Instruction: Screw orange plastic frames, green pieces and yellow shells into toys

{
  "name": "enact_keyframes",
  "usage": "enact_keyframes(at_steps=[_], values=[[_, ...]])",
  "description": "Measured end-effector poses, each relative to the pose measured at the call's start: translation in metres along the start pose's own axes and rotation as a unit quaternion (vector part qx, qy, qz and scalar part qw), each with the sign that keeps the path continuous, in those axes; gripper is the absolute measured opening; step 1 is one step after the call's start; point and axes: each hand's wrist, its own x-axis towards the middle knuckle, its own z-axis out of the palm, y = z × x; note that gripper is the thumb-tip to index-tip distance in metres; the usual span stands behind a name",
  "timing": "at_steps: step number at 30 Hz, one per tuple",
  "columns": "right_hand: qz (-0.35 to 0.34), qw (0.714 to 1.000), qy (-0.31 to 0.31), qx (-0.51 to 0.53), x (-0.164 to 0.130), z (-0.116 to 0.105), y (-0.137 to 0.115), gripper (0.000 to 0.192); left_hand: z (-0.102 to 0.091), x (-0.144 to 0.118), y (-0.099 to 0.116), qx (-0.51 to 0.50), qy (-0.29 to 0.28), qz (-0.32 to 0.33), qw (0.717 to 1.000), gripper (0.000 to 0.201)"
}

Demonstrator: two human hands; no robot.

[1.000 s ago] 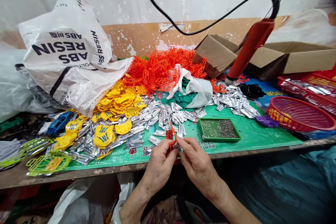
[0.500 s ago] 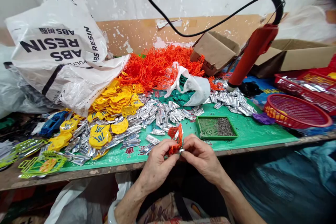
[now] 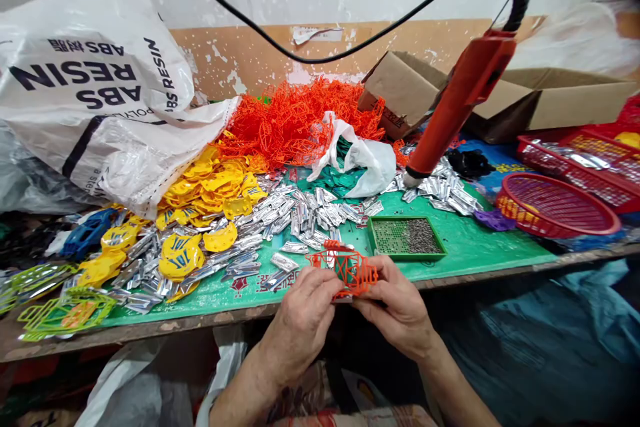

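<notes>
Desk (image 3: 480, 250) under green mat, crowded. White resin sack (image 3: 95, 100) slumped at far left; cardboard box (image 3: 545, 97) at far right. Orange frame heap (image 3: 295, 123) against the back wall, yellow plates (image 3: 210, 190) spilling from the sack, silver clips (image 3: 305, 213) scattered across the middle. Red basket (image 3: 555, 207) at right; hanging red screwdriver (image 3: 457, 103) tilted, tip down near the clips. Green screw tray (image 3: 406, 238) just beyond the hands. Left hand (image 3: 303, 323) and right hand (image 3: 400, 310) together at the near desk edge, both gripping one orange frame (image 3: 345, 267) held above that edge. Fingers (image 3: 320, 283) of the left pinching the frame's left end; right fingers curled under and pinching its right end. Frame lying roughly flat, long axis left to right, open lattice facing up. Step judged: fitting or aligning a part on the frame. Next move judged to call for a steady two-handed hold while a small piece is seated; that piece not clearly discernible.
</notes>
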Motion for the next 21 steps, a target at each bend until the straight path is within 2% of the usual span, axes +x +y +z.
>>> enact_keyframes(at_steps=[4, 7, 9, 12, 16, 18, 21], values=[[-0.026, 0.992, 0.01, -0.126, -0.008, 0.001, -0.01, 0.035, -0.001, -0.001, 0.003, 0.018, 0.007, 0.018, 1.0, 0.04], [-0.024, 0.982, 0.052, -0.179, -0.02, 0.007, -0.01, 0.032, -0.007, 0.003, 0.011, -0.03, -0.049, 0.011, 0.998, 0.038], [0.016, 0.983, 0.079, -0.165, -0.028, 0.012, -0.007, 0.026, -0.012, 0.005, 0.016, -0.068, -0.087, -0.006, 0.994, 0.035], [0.081, 0.986, 0.089, -0.114, -0.039, 0.019, 0.0, 0.018, -0.015, 0.005, 0.018, -0.075, -0.092, -0.02, 0.993, 0.034], [0.137, 0.978, 0.14, -0.073, -0.043, 0.026, 0.003, 0.029, -0.014, 0.003, 0.013, -0.051, -0.079, -0.007, 0.996, 0.037], [0.141, 0.974, 0.158, -0.081, -0.042, 0.026, 0.003, 0.031, -0.013, 0.003, 0.012, -0.038, -0.086, 0.001, 0.996, 0.037], [0.114, 0.977, 0.131, -0.121, -0.041, 0.022, 0.004, 0.025, -0.014, 0.004, 0.013, -0.018, -0.115, 0.009, 0.993, 0.036]])
